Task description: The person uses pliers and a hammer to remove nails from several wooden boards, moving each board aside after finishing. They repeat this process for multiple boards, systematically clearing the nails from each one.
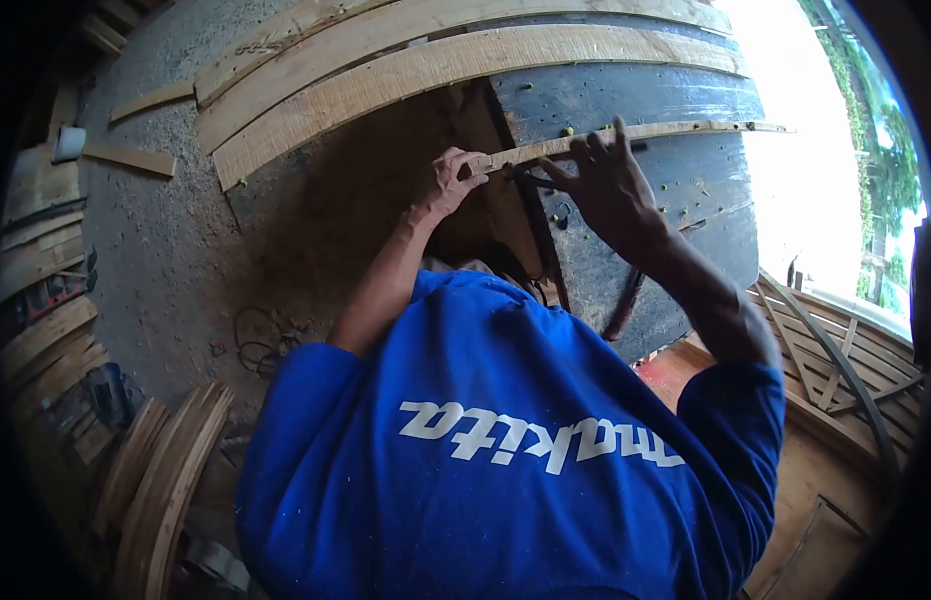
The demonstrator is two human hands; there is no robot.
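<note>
While the slim wooden strip [676,130] is being held over the counter [636,92], its end is being pinched past the left edge by the left hand [451,182], spread fingers being laid along it by the right hand [616,192]; light, springy handling is being suggested, two-point support favoured.

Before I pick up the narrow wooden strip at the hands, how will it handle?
The wooden strip is long and slim, so probably light for its length and slightly springy. Held only at the left hand, its far end, reaching past the dark tabletop, may dip.
</note>
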